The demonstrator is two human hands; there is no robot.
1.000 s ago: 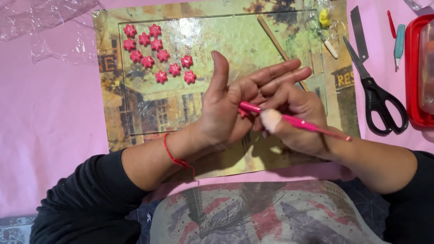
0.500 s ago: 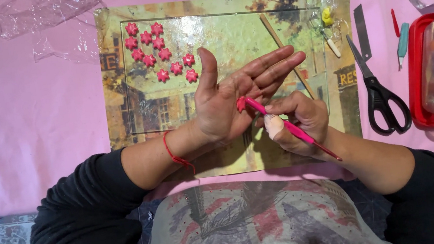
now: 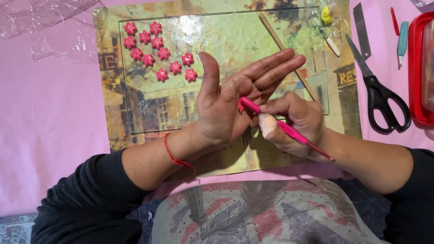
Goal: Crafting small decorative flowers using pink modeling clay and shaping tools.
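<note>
— What's nearest?
— The right hand [image 3: 296, 124] pinches a pink modelling tool [image 3: 283, 125], its tip on the spread, palm-up left hand [image 3: 231, 101].
— Around them?
— Black scissors [image 3: 380, 92] at three o'clock (well apart), a wooden stick [image 3: 275, 36] partly behind the fingers, pink clay flowers [image 3: 157, 55] at eleven on the picture mat [image 3: 116, 95].

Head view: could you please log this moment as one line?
left hand: open, palm up | right hand: grips pink tool, tip on left palm | pink flowers on mat | scissors right
</note>
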